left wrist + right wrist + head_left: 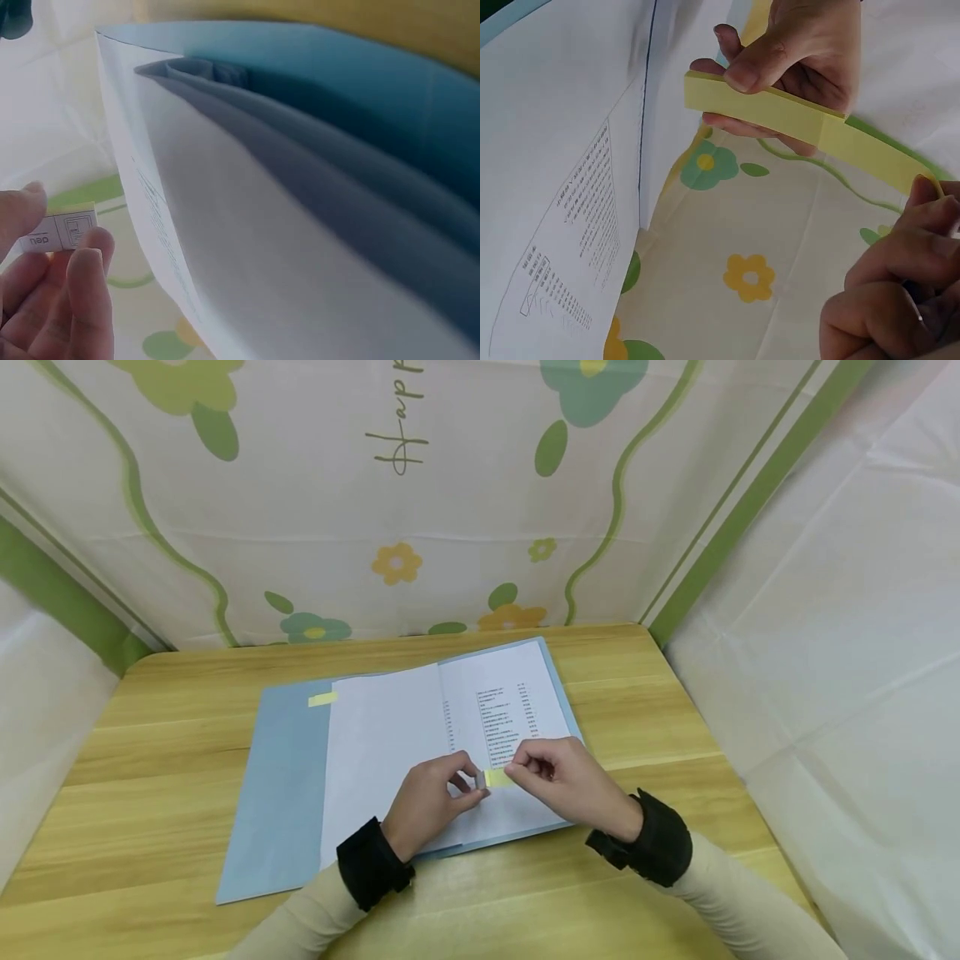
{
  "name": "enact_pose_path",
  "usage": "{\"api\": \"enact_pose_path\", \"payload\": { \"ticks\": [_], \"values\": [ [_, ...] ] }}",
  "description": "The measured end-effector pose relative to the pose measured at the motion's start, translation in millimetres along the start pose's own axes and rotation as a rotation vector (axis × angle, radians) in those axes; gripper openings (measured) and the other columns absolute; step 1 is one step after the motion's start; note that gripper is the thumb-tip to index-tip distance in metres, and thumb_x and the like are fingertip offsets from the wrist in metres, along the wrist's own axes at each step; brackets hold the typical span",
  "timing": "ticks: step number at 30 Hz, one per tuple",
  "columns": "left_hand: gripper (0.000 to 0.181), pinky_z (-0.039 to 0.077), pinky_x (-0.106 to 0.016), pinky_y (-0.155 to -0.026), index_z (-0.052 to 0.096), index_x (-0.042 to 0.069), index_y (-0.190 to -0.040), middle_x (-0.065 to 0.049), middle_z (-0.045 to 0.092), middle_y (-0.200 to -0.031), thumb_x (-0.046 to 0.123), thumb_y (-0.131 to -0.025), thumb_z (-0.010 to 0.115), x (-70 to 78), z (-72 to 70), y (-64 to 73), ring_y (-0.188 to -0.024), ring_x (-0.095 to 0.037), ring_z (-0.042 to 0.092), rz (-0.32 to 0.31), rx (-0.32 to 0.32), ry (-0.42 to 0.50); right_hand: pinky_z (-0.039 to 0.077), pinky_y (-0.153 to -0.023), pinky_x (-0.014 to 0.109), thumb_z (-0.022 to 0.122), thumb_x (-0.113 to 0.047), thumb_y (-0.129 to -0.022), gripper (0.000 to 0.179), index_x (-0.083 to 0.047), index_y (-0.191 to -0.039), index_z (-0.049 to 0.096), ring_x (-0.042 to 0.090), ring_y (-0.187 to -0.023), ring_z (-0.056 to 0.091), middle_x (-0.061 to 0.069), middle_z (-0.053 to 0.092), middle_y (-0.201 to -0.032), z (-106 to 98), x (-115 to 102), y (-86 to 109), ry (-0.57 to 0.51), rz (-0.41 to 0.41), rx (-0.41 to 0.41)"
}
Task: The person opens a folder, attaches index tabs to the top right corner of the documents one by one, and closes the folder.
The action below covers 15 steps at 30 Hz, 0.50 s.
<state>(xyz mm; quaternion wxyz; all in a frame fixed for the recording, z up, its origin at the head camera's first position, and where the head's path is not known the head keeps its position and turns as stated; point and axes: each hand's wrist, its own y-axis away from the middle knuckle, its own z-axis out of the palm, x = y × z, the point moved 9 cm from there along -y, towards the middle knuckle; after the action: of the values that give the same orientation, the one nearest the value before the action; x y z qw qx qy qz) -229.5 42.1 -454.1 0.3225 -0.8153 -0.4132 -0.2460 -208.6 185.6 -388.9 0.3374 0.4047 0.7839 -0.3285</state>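
Note:
My left hand (429,797) holds a small pad of yellow sticky notes (757,107) between thumb and fingers. In the left wrist view the white printed backing (64,231) of the pad faces the camera. My right hand (573,783) pinches the far end of one long yellow sticky note (877,154), which stretches out from the pad and bends at the fingertips. Both hands are over the right-hand printed page (510,710) of an open booklet in a light blue cover (285,785).
Another yellow sticky note (322,699) sticks to the left part of the cover, at the edge of the blank left page (378,743). The booklet lies on a wooden table (645,693). A floral curtain (465,502) hangs behind, with white sheets at both sides.

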Motion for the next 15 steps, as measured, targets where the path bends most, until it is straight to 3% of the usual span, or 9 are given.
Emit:
{"api": "enact_pose_path", "payload": {
  "ticks": [9, 15],
  "values": [
    [0.021, 0.051, -0.024, -0.064, 0.068, 0.015, -0.091, 0.005, 0.073, -0.089, 0.018, -0.082, 0.087, 0.0, -1.3, -0.1, -0.073, -0.006, 0.068, 0.009, 0.016, -0.013, 0.036, -0.053, 0.022, 0.067, -0.006, -0.098, 0.017, -0.009, -0.081, 0.067, 0.006, -0.058, 0.044, -0.011, 0.048, -0.068, -4.8, -5.7, 2.4, 0.0, -0.01, 0.011],
    [0.023, 0.051, -0.023, -0.066, 0.067, 0.019, -0.091, 0.008, 0.073, -0.09, 0.021, -0.082, 0.088, -5.1, -0.1, -0.9, -0.074, -0.005, 0.067, -0.039, 0.003, -0.04, 0.036, -0.052, 0.022, 0.068, -0.007, -0.098, 0.019, -0.013, -0.081, 0.067, 0.007, -0.058, 0.044, -0.011, 0.048, -0.067, -8.6, -5.4, 2.9, 0.023, -0.014, 0.028]
  ]
}}
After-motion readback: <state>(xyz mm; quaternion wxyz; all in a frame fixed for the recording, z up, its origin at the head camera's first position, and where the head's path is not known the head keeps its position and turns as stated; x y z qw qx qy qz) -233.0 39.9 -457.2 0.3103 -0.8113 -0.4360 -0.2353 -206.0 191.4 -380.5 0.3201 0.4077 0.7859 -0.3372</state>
